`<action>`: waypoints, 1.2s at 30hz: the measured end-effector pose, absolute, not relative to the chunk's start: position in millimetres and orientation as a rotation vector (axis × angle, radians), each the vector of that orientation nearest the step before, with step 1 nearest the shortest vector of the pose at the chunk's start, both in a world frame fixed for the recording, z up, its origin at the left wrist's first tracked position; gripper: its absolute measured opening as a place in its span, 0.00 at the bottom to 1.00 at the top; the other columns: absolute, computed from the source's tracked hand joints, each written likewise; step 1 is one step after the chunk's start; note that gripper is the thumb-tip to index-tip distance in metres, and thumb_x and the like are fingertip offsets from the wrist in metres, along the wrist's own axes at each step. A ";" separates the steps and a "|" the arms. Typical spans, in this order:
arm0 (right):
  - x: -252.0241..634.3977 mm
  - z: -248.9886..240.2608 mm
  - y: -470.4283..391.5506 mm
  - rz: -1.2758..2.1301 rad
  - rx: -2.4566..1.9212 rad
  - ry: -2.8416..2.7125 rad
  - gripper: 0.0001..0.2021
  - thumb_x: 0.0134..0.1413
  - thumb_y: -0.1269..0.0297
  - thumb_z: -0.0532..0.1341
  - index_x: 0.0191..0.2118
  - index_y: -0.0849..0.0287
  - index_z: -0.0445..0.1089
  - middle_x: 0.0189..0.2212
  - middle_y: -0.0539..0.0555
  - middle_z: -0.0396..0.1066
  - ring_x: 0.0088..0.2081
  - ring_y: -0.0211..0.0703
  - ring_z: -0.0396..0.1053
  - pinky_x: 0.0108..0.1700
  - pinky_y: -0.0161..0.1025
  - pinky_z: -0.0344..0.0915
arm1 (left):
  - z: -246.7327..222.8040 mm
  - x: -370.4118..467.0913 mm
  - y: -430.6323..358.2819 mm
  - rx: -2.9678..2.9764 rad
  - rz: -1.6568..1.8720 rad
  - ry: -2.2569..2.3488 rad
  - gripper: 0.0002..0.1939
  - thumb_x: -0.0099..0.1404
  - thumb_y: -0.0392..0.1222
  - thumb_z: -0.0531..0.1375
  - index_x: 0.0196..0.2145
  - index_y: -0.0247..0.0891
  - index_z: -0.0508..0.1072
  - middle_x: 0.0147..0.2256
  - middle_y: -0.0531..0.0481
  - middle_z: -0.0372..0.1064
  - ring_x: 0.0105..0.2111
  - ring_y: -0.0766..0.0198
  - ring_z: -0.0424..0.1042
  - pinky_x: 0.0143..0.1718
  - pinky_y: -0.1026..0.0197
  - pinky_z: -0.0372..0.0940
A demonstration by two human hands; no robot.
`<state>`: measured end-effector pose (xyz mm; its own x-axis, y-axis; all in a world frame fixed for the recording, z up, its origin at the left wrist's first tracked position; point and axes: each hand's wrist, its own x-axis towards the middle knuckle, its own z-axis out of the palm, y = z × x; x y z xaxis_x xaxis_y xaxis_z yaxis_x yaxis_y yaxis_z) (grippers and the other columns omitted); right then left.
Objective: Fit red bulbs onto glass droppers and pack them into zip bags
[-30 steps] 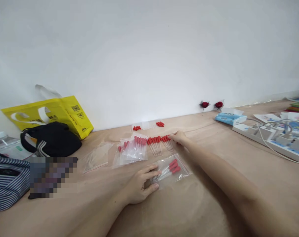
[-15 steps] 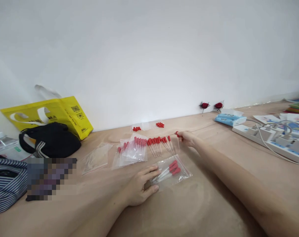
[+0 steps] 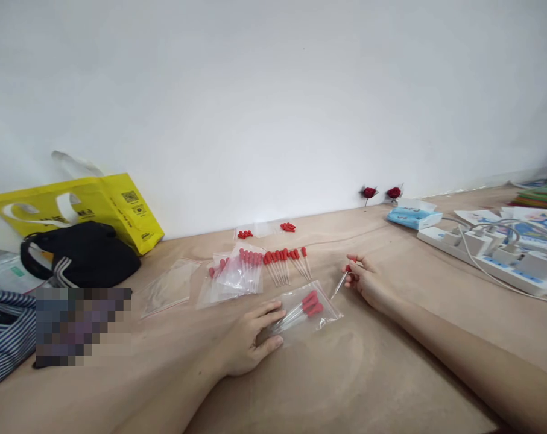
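Observation:
My right hand (image 3: 363, 280) pinches the red bulb of a dropper (image 3: 341, 283), whose clear tube slants down to the left, its tip near the bag's right edge. Fingers spread, my left hand (image 3: 255, 339) rests on the left end of a clear zip bag (image 3: 330, 310) lying flat. Inside that bag are several red-bulbed droppers (image 3: 310, 301). Behind it, a row of loose droppers (image 3: 277, 259) lies on the table (image 3: 391, 374). Left of the row are overlapping bags of droppers (image 3: 241, 271) and a flat clear bag (image 3: 171, 286).
Red bulbs (image 3: 245, 234) lie at the back. A yellow bag (image 3: 132, 211), black cap (image 3: 96, 253) and striped cloth (image 3: 6, 337) stand left. Toward the right are roses (image 3: 394, 193), a blue tissue pack (image 3: 411, 217), a power strip (image 3: 526, 274) and papers (image 3: 535, 223).
My right hand has come back from the row toward me and to the right, bringing one dropper with it. My left hand remains on the bag; the view has shifted slightly.

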<state>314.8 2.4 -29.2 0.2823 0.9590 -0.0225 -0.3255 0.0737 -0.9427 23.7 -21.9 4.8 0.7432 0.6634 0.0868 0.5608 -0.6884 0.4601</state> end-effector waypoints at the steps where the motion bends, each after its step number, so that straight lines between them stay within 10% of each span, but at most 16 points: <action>1: 312.4 -28.3 1.5 1.134 -1.066 -0.772 0.11 0.47 0.63 0.56 0.38 0.55 0.55 0.24 0.47 0.63 0.19 0.31 0.58 0.20 0.30 0.61 | 5.4 23.9 -22.5 2.533 0.343 0.939 0.21 0.62 0.46 0.53 0.53 0.44 0.61 0.57 0.48 0.53 0.56 0.55 0.53 0.55 0.50 0.52; 18: 317.5 -22.9 -18.3 1.407 -1.206 -1.459 0.13 0.34 0.59 0.67 0.25 0.62 0.66 0.17 0.47 0.66 0.19 0.32 0.61 0.23 0.31 0.59 | 3.0 25.8 -23.3 2.530 0.368 0.940 0.24 0.57 0.45 0.57 0.52 0.43 0.62 0.56 0.46 0.54 0.55 0.53 0.54 0.54 0.48 0.53; 25: 312.6 -16.2 -17.8 1.409 -1.008 -1.759 0.14 0.39 0.55 0.64 0.30 0.61 0.74 0.30 0.53 0.73 0.31 0.38 0.67 0.36 0.36 0.63 | 6.4 26.8 -24.1 2.529 0.377 0.944 0.23 0.57 0.46 0.57 0.51 0.44 0.63 0.55 0.47 0.55 0.55 0.53 0.55 0.53 0.49 0.53; 36: 298.6 -19.8 -15.0 1.408 -1.091 -1.699 0.20 0.32 0.59 0.68 0.36 0.62 0.70 0.18 0.44 0.61 0.20 0.29 0.55 0.22 0.28 0.53 | 7.9 25.9 -23.4 2.524 0.342 0.937 0.23 0.58 0.46 0.57 0.52 0.45 0.63 0.56 0.47 0.54 0.55 0.52 0.54 0.54 0.48 0.53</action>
